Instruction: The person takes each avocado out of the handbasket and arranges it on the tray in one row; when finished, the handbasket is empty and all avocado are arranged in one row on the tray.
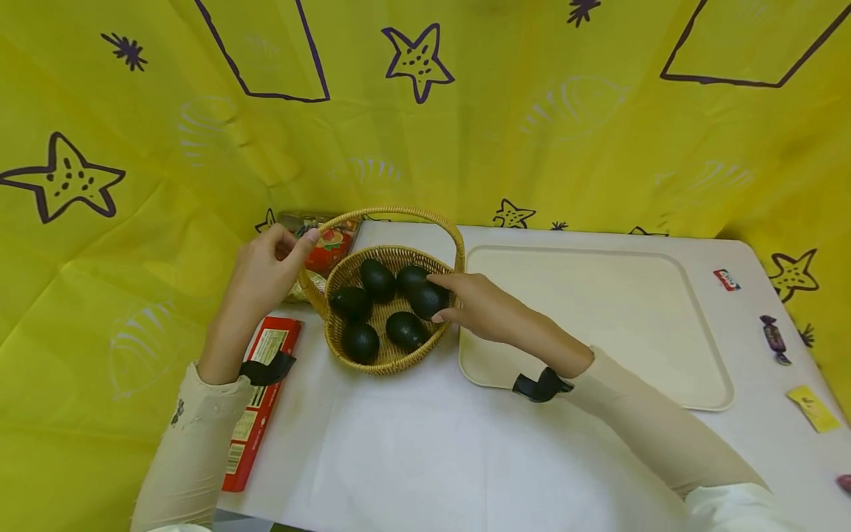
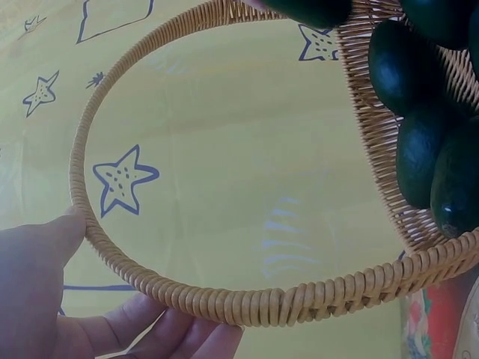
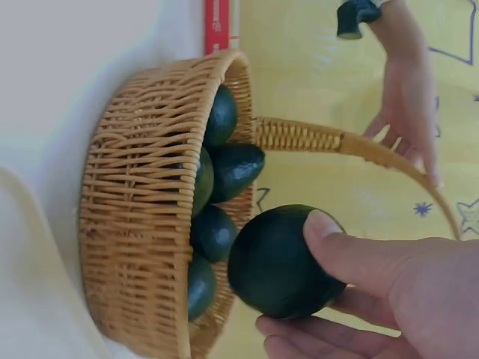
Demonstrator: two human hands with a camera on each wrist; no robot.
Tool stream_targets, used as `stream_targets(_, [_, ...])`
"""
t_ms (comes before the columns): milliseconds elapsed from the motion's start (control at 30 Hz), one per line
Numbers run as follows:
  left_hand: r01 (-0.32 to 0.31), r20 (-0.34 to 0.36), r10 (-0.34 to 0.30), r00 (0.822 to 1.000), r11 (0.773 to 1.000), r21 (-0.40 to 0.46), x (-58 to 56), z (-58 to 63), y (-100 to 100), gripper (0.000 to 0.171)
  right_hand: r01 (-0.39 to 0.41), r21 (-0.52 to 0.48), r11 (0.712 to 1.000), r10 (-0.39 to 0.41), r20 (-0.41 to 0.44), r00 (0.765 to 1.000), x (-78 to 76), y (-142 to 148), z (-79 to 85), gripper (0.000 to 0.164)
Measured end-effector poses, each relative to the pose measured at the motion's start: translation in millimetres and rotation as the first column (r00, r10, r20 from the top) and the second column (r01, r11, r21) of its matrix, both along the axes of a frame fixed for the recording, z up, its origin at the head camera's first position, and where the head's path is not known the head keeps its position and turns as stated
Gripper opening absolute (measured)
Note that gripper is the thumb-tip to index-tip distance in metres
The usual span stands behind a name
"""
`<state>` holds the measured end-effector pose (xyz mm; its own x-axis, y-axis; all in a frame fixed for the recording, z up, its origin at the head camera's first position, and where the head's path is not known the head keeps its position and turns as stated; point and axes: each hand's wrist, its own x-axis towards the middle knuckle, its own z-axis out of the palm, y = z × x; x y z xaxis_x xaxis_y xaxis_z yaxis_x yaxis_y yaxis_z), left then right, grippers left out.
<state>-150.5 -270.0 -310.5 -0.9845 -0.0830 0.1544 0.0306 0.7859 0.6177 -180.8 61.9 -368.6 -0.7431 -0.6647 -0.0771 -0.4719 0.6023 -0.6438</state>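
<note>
A wicker basket (image 1: 392, 362) with a tall arched handle (image 1: 412, 213) stands mid-table, with several dark green avocados (image 1: 350, 304) inside. My right hand (image 1: 488, 307) grips one avocado (image 3: 284, 262) between thumb and fingers. That avocado is at the basket's right side, clear of the others in the right wrist view. My left hand (image 1: 266, 270) is at the left part of the handle. In the left wrist view its thumb meets the handle (image 2: 224, 303) and the other fingers curl behind it.
A cream tray (image 1: 598, 325) lies right of the basket. On the left are a red box (image 1: 255, 421) and packaged goods (image 1: 329, 251) behind the basket. Small wrapped sweets (image 1: 774, 340) and a yellow packet (image 1: 814, 408) lie along the right edge. A yellow patterned cloth (image 1: 465, 148) hangs behind.
</note>
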Motion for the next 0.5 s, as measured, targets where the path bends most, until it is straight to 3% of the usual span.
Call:
stream_targets(267, [0.005,0.004,-0.005,1.000,1.000,0.008,-0.9,-2.1,-1,0.061,0.030,-0.118,0.993,-0.043,-0.107,0.993,29.1,52,7.4,0.067])
stream_targets(500, [0.007,0.001,-0.007,1.000,1.000,0.004,-1.9,-3.3,-1,0.059,0.133,-0.130,0.983,-0.153,-0.156,0.976,31.3,88,1.3,0.067])
